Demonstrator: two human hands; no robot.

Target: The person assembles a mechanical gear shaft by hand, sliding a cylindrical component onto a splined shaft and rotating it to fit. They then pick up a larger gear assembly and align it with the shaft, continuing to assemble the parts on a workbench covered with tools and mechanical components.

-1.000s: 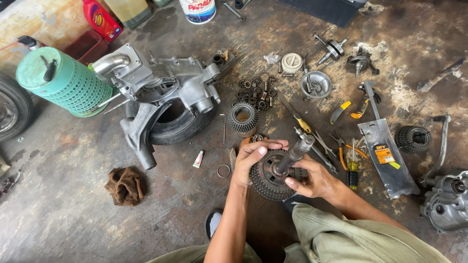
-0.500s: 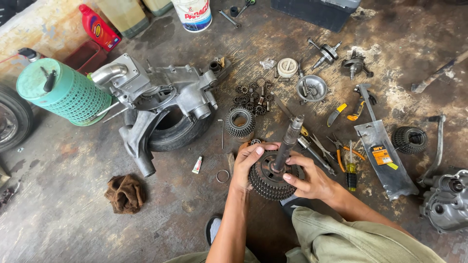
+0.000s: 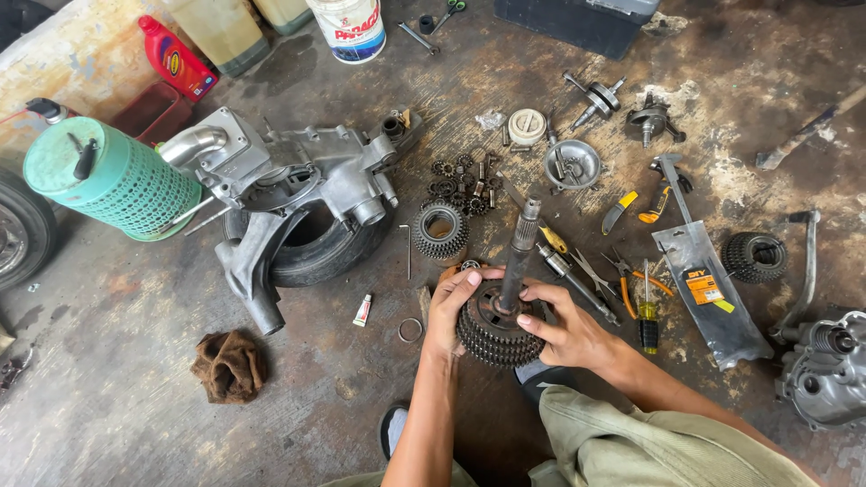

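Both hands (image 3: 505, 316) clasp gear cluster (image 3: 492, 335) — shaft (image 3: 518, 257) upright.

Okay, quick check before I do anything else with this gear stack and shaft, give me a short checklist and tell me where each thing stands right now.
1. Left hand steadying the gear stack: ok, fingers curl over its left rim.
2. Right hand on the stack: ok, fingers rest on its right side beside the splined shaft.
3. Shaft seated in the stack's centre: cannot tell, it stands nearly upright, but its lower end is hidden.
4. Floor around the stack free of clutter: not ok, a wire ring, a small tube and pliers lie close by.
5. Spare gear within reach: ok, it lies just beyond the left hand.
6. Rag handy: ok, it lies to the left.
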